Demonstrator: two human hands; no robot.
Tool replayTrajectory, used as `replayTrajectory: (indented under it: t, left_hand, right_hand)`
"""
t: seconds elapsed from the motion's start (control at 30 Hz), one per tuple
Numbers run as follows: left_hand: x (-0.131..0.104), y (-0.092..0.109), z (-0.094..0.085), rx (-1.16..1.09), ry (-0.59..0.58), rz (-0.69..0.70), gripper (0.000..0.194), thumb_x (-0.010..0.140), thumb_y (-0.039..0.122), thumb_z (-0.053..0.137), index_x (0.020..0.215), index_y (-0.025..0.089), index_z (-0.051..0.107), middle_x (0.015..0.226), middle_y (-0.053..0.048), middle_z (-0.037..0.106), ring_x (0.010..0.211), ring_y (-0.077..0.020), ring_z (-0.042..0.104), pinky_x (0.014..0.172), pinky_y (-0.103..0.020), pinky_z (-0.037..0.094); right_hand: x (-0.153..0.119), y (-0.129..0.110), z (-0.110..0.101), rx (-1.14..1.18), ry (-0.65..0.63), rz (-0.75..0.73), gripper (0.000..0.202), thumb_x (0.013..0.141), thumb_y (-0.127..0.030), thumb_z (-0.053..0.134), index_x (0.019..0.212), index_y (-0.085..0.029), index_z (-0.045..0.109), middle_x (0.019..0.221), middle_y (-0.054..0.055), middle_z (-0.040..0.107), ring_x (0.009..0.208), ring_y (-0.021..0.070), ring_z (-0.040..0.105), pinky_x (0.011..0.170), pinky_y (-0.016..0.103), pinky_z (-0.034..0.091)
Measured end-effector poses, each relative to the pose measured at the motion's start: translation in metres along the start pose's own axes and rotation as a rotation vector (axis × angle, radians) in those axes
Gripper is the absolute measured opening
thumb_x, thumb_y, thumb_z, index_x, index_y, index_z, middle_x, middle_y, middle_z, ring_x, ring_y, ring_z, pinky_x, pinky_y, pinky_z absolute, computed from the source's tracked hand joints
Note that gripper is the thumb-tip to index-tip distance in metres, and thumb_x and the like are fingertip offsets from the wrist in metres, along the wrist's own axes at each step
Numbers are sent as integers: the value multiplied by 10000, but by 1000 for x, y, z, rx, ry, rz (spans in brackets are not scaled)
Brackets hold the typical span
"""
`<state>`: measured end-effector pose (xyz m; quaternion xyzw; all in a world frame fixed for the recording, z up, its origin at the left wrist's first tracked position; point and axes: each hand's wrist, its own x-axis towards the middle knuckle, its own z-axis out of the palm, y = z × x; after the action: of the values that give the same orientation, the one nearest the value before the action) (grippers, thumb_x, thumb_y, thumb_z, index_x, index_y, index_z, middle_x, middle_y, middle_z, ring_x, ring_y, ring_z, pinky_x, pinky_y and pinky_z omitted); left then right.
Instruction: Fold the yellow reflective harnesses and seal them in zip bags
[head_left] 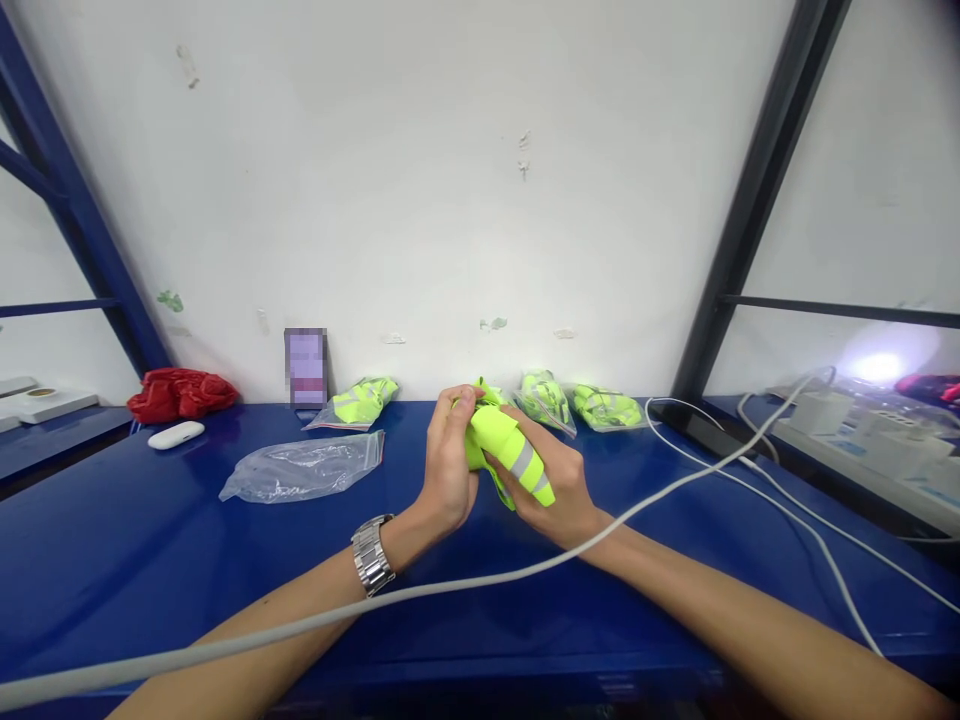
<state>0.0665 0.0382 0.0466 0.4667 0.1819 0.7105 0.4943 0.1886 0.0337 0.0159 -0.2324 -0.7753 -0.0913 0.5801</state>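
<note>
1. Here in the middle, above the worktop (405, 610), is the lime cloth bundle (510, 440), folded and crossed by grey bands, held up between both hands.
2. Left hand (448, 460): fingers clamped on the bundle's left side, thumb pressing at the top.
3. Right hand (561, 480): fingers closed around the other side, their tips hidden by the cloth.
4. And the bundle's long axis slants, upper left to lower right, the banded end pointing down towards the right wrist; the grey bands run across that length.
5. Over to the containers! The flat clear bag (304, 468) lies left of the hands, see-through, longer from side to side, its seal strip at the right end.
6. Behind it, the left filled bag (366, 402) holds lime cloth with pale bands.
7. Beyond the right hand, the middle filled bag (546, 398) and the right filled bag (607, 407) sit near each other, both packed with lime cloth.
8. A scrap of lime shows just behind the hands; whether it belongs to the bundle, I cannot tell.
9. Far left, the red cloth (180, 395) lies crumpled near the white case (176, 435).
</note>
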Motion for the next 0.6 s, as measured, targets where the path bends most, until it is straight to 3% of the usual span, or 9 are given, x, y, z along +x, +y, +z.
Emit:
replayTrajectory:
  t: [0.13,0.23,0.33,0.5,0.6]
  left_hand:
    - [0,3,2,-128,190,-87,164,785,336,620,849,189,586,816,26,573,742,-105,561,685,-202,467]
    - [1,3,-1,-216,276,-269,170,749,327,625,833,184,587,782,23,597,698,-114,579,663,-218,482]
    - [2,1,-8,-256,202,-440,228,754,379,613,835,166,607,779,-5,641,669,-138,607,672,-263,513]
    - [8,-1,-17,-197,47,-415,314,732,301,656,1033,210,637,930,-6,693,816,-177,660,745,-282,528]
    - [11,-1,-20,-206,22,-490,299,743,331,647,990,162,650,915,-41,698,833,-204,662,755,-302,528]
  right_hand:
    - [-2,2,-2,-103,-76,-99,636,862,-204,526,1455,-151,301,1253,193,588,1154,302,589,913,425,541]
    - [-2,4,-4,-177,-126,-211,641,888,-182,467,1487,-126,245,1288,221,564,1188,327,566,915,443,543]
    - [-2,6,-6,-211,-128,-291,609,905,-150,446,1486,-125,267,1306,230,551,1203,338,553,937,451,532]
    - [-3,7,-8,-213,-154,-281,647,913,-143,444,1510,-132,196,1303,240,543,1230,329,530,937,443,535]
    - [-3,9,-10,-191,-162,-303,645,914,-146,450,1505,-94,199,1272,270,548,1240,334,519,931,427,539]
